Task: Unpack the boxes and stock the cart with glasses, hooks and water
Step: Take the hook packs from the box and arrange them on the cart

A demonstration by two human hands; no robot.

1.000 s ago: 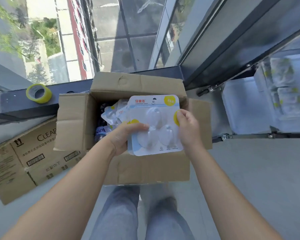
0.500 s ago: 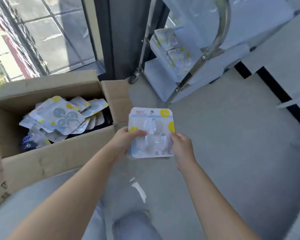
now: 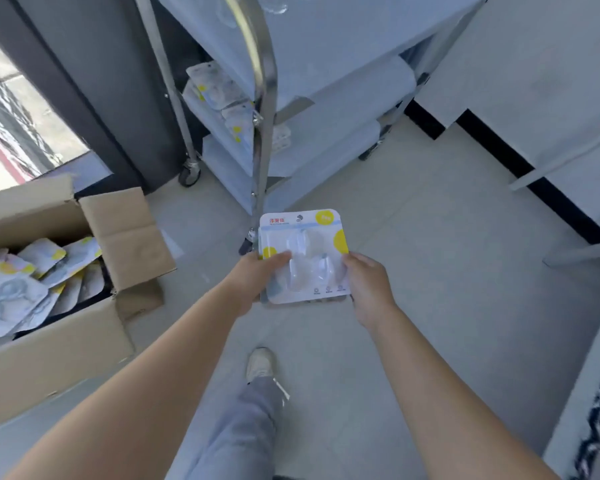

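Hands meet on one hook pack point(image 3: 303, 258), a flat card with rounded corners under a clear plastic blister, held level over the pale tile floor point(image 3: 430, 271). The left hand point(image 3: 257, 280) grips its left edge, thumb on the face and fingers hidden beneath. The right hand point(image 3: 366, 285) grips the right edge the same way. The pack's long axis runs away from the hands, its printed header with the yellow spots at the far end, toward the cart point(image 3: 267, 98). Through the blister show what seem to be three round clear hooks, though glare blurs their outlines.

Just beyond the pack stands the cart, with shiny metal tube posts, a small castor and pale flat shelves stacked one above another. More packs point(image 3: 219, 91) lie on a middle shelf, partly hidden behind the near post; the top shelf is cut off by the frame.

Left of the left hand sits an open brown cardboard box point(image 3: 84, 341), flaps splayed, holding a loose heap of similar packs point(image 3: 32, 282); its left part is cut off. Below the hands show a grey trouser leg point(image 3: 236, 434) and a light shoe point(image 3: 260, 363).
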